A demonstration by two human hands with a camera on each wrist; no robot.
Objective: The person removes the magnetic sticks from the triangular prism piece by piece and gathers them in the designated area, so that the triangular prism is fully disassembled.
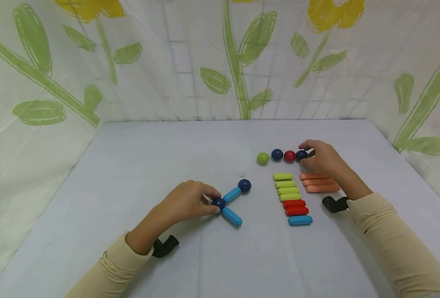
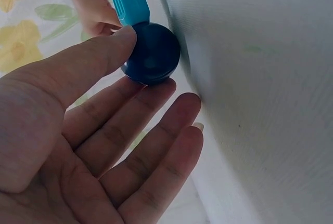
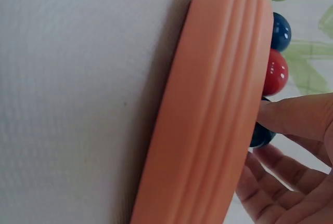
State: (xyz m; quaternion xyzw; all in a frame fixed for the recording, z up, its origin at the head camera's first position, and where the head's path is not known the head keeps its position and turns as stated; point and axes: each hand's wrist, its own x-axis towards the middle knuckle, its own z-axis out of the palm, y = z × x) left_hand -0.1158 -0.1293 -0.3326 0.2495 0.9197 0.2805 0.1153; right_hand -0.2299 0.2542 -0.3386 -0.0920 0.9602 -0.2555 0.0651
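Observation:
My left hand (image 1: 184, 202) pinches a dark blue ball (image 1: 218, 203) between thumb and fingers, low over the table. Two light blue ribbed sticks, an upper one (image 1: 232, 194) and a lower one (image 1: 232, 217), spread from that ball in a V. The upper stick carries another dark blue ball (image 1: 244, 185) at its far end. Farther back on the right, my right hand (image 1: 323, 159) has thumb and fingers around a dark blue ball (image 3: 263, 136) at the right end of a row. Beside it in the row are a red ball (image 1: 289, 156), a dark blue ball (image 1: 277, 155) and a green ball (image 1: 262, 158).
Below the row lie several yellow-green sticks (image 1: 288, 190), two red sticks (image 1: 296, 211) and a light blue stick (image 1: 300, 220). Orange sticks (image 1: 321, 188) lie under my right wrist, one large in the right wrist view. A flower-printed curtain (image 1: 190, 62) hangs behind the white table (image 1: 149, 153).

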